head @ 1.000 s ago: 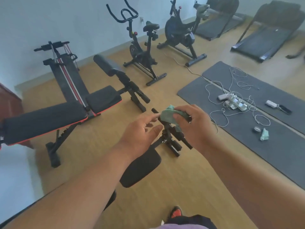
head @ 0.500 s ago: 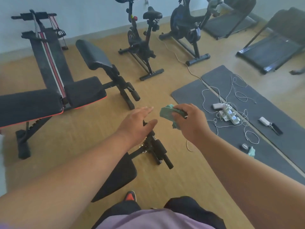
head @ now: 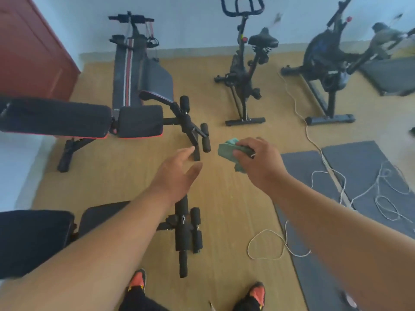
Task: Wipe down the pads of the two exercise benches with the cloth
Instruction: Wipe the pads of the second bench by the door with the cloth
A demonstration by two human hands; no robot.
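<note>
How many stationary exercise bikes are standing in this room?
2. One black upright bike with looped handlebars stands by the back wall, centre. A second black bike stands to its right, blurred. More may be out of frame to the right.

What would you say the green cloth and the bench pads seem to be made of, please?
The green cloth, bunched in the right hand, looks like soft woven or microfibre fabric: it crumples into folds and has no shine. The far bench's seat pad looks like black padded vinyl or similar with red edging, matte and slightly textured; blur leaves the covering uncertain.
</note>
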